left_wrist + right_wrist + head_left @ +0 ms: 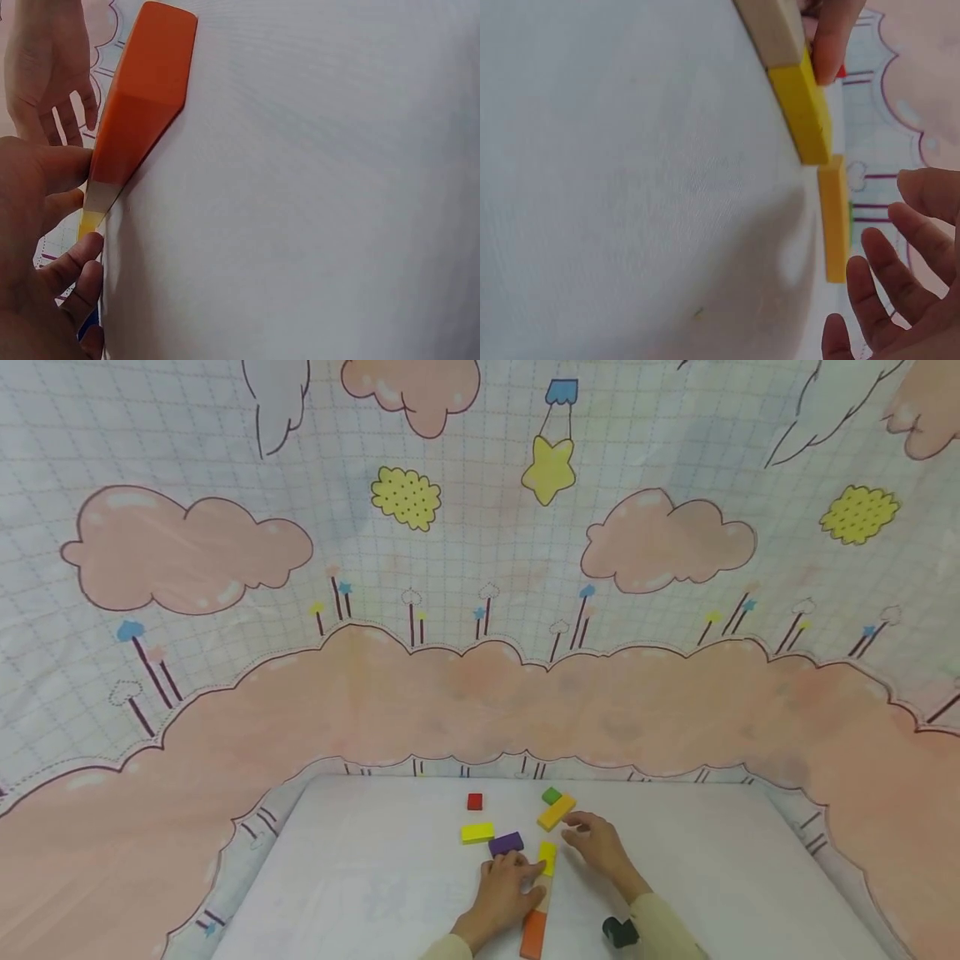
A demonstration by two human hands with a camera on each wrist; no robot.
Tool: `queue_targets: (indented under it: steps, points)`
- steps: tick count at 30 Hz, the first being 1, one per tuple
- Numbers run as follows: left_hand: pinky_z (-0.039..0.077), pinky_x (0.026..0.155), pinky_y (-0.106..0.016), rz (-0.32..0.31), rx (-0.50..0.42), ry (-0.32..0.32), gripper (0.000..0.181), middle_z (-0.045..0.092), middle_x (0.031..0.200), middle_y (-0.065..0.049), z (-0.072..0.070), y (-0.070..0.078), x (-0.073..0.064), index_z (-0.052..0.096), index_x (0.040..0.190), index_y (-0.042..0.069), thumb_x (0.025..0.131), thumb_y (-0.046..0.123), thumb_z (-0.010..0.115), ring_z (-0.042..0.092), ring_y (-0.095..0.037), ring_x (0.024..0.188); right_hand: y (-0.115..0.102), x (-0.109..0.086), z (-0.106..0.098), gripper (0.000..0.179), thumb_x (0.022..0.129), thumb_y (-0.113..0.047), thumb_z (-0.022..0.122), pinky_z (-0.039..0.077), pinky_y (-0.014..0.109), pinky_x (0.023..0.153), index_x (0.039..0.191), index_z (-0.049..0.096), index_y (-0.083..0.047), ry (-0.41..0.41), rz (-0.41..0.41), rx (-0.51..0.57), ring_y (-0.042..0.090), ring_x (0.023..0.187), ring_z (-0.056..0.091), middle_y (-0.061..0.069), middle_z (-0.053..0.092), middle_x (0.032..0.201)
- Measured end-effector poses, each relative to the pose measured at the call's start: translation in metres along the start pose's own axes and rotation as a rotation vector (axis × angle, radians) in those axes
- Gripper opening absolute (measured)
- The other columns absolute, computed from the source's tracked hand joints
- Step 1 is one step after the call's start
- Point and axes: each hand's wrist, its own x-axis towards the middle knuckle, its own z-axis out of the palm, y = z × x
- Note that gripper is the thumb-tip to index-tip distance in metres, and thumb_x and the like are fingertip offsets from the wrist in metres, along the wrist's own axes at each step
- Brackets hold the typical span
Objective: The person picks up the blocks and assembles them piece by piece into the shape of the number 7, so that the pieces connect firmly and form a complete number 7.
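Note:
A row of blocks runs away from me: an orange block (533,935), a plain wooden block (543,893) and a yellow block (547,858), end to end. My left hand (501,892) lies along the row's left side, index finger touching the yellow block and thumb by the wooden one. In the left wrist view, its other fingers are loosely bent. My right hand (600,847) hovers with spread, relaxed fingers, holding nothing, close to an amber block (557,812). A purple block (506,843) lies just beyond my left fingers.
Another yellow block (477,833) and a red block (475,802) lie farther left. A green block (552,795) sits behind the amber one. Beside my right sleeve is a dark green block (619,932). A patterned cloth (480,702) hangs behind the white table (360,877).

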Motion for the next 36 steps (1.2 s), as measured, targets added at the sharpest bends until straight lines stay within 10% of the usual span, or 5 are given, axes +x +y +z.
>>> queue_targets:
  steps: [36]
  points:
    - [0.033, 0.084, -0.039, 0.023, 0.006, 0.025, 0.038, 0.056, 0.106, 0.003, 0.003, -0.004, 0.000, 0.067, 0.126, 0.030, 0.089, 0.037, 0.069, 0.045, -0.016, 0.096, 0.006, 0.028, 0.023, 0.053, 0.086, -0.037, 0.071, 0.027, 0.072, 0.103, 0.131, 0.060, -0.010, 0.080, 0.154, -0.181, 0.044, 0.124, 0.047, 0.022, 0.056, 0.136]
